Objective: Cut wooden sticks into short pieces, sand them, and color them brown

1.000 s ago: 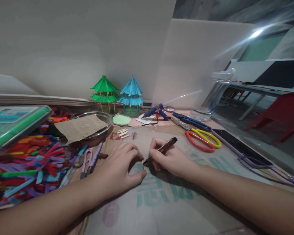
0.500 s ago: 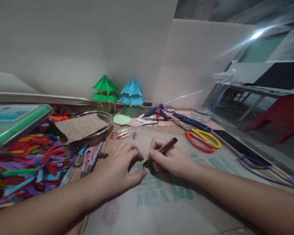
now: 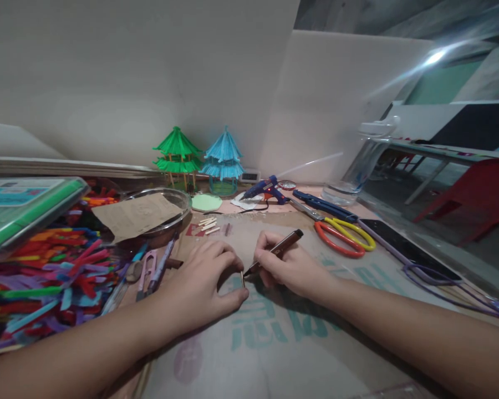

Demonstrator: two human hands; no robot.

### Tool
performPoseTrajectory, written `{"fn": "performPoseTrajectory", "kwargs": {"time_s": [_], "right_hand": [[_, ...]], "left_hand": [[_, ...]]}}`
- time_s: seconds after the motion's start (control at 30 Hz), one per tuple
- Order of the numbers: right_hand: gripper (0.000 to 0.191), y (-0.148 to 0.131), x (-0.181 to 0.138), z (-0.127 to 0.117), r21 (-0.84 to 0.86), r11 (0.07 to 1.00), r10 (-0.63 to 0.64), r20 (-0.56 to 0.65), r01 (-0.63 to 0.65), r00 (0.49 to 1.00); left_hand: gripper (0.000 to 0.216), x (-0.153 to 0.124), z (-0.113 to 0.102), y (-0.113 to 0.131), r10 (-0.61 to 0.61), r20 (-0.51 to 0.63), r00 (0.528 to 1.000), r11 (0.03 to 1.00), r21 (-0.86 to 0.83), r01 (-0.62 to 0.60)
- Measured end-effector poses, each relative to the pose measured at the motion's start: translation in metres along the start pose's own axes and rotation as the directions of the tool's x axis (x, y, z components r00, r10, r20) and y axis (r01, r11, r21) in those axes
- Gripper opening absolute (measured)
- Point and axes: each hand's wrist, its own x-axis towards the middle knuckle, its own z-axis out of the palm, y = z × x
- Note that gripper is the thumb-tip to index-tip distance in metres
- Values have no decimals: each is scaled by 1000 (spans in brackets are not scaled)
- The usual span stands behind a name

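Between the thumb and index finger of my left hand (image 3: 214, 274) is a short, thin wooden stick (image 3: 243, 279), pinched at its two ends just above the cardboard (image 3: 216, 343). My right hand (image 3: 286, 263) grips a brown marker pen (image 3: 286, 244), its dark tip touching or nearly touching the stick's side. Beyond my left hand lie several short pale sticks (image 3: 208, 224). The cardboard under both hands carries green printed characters.
Behind stand a green pagoda model (image 3: 177, 152) and a blue one (image 3: 223, 155). A glue gun (image 3: 267, 190), scissors (image 3: 345, 238), a phone (image 3: 407, 249) and a clear bottle (image 3: 353, 166) line the right. Colourful fuzzy strips (image 3: 58, 282) pile up at left.
The marker's tip has moved slightly up along the stick, and the pen leans a little differently. My left hand keeps its pinch in the same place.
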Motion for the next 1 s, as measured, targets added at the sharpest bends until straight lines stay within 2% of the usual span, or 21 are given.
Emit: {"fn": "performPoseTrajectory", "kwargs": {"time_s": [0.13, 0.37, 0.5, 1.0], "right_hand": [[12, 0, 0, 1, -15, 1000, 18, 25, -17, 1000], [16, 0, 3, 2, -57, 998, -10, -88, 5, 996], [16, 0, 3, 2, -58, 998, -2, -81, -3, 997], [16, 3, 4, 1, -79, 997, -33, -98, 26, 995]], "left_hand": [[17, 1, -1, 1, 3, 4, 1000, 1000, 9, -3], [18, 2, -1, 1, -11, 26, 1000, 1000, 12, 11], [22, 1, -1, 1, -19, -3, 1000, 1000, 0, 19], [18, 1, -1, 2, -21, 2, 1000, 1000, 6, 21]]}}
